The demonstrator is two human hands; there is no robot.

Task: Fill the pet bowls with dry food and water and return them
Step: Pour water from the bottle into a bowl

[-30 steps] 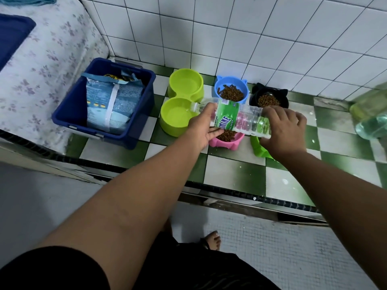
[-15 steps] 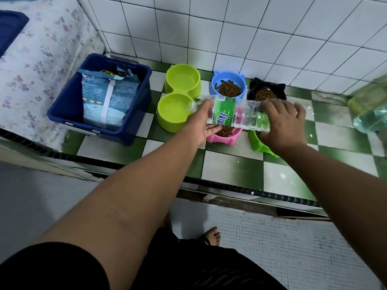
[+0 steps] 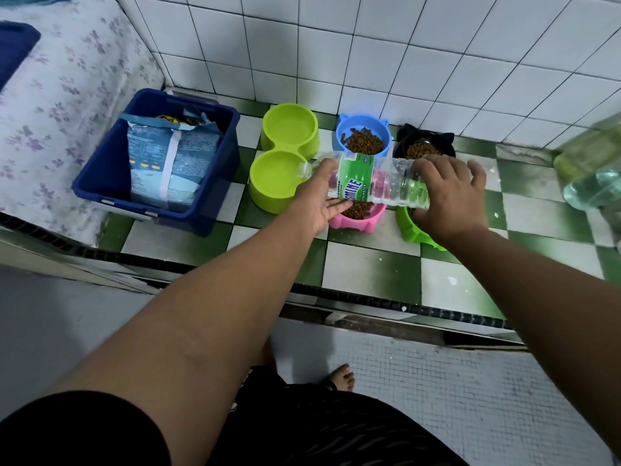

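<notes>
Both hands hold the clear plastic water bottle with a green label (image 3: 363, 181) on its side. My left hand (image 3: 319, 196) cradles it near the neck, thumb over the top and fingers underneath; my right hand (image 3: 450, 196) wraps the base from above. The neck points left, over the near cup of the lime-green plastic double bowl (image 3: 279, 186); I cannot tell whether water is flowing.

Directly below the bottle sits the pink plastic bowl of brown kibble (image 3: 359, 218), and a green plastic bowl (image 3: 411, 230) lies under my right hand. Beyond the hands, the blue plastic bowl (image 3: 364, 137) and the black bowl (image 3: 423, 146) hold kibble. Left of my left hand, a dark blue plastic bin (image 3: 100, 176) holds a pale blue food bag (image 3: 171, 169).
</notes>
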